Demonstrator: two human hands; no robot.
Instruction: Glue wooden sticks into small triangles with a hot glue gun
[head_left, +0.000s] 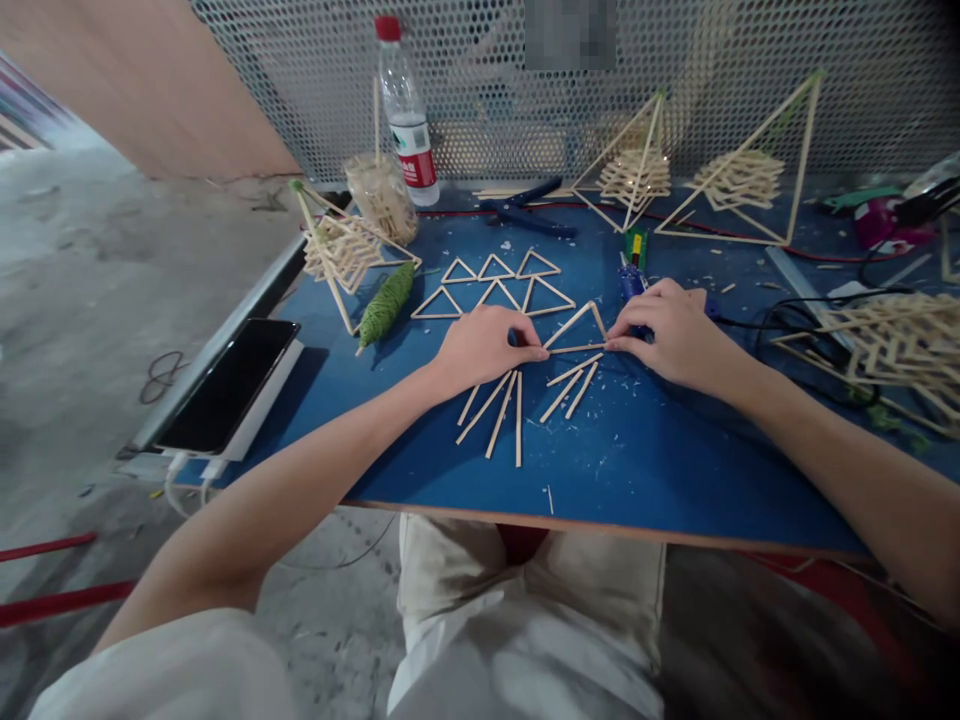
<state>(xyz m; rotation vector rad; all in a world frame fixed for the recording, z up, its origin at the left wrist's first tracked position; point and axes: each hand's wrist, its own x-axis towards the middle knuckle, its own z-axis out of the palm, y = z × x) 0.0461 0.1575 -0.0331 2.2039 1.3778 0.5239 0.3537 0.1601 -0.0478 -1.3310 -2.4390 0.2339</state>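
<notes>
Between my two hands a small triangle of thin wooden sticks [576,349] lies on the blue tabletop. My left hand [487,345] pinches its left corner between thumb and forefinger. At the right corner, my right hand [667,325] does the same with its fingertips. Just beyond them sit several finished stick triangles [499,295] in two rows. Toward me, loose sticks [504,415] fan out below my left hand, and a few shorter-looking loose sticks [570,390] lie below the triangle. A blue glue gun [632,283] is partly hidden behind my right hand.
Along the back stand a plastic bottle [409,130], a jar of sticks [381,205], dark blue pliers [529,210] and stick frames [750,190]. Green yarn [386,303] and a phone [232,385] on a white block are at left. Black cables [787,325] and stacked stickwork [900,345] occupy the right.
</notes>
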